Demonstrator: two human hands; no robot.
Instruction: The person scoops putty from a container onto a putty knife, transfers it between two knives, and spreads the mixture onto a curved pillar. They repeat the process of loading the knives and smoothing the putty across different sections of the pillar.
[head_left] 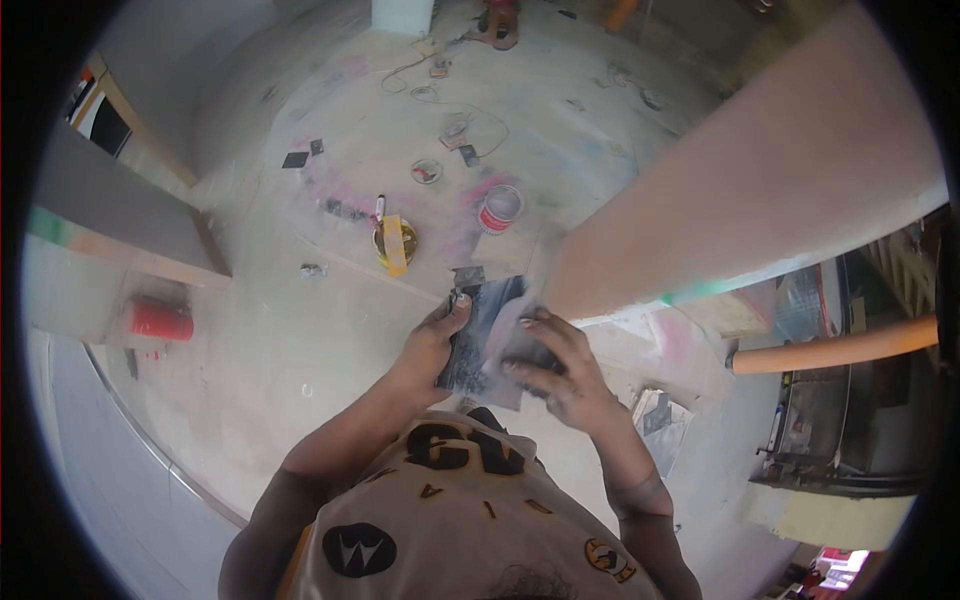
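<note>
In front of my chest is a dark sheet of sandpaper [487, 330], tilted and streaked with pale pinkish dust. My left hand [437, 338] grips its left edge, thumb on the upper face. On the other side my right hand [560, 368] has its fingers bent over the sheet's right part, the fingertips on its face. The palm side of the right hand is hidden. A small dark scrap [468, 274] shows just beyond the sheet's top edge.
Ahead on the dusty floor stand a red and white can [501, 209] and a yellow tub [396, 246] with a tape strip across it. Corded tools [455, 132] lie farther off. A large pale panel [740, 180] slants along the right, near an orange hose [840, 345]. At left lies a red roll [160, 319].
</note>
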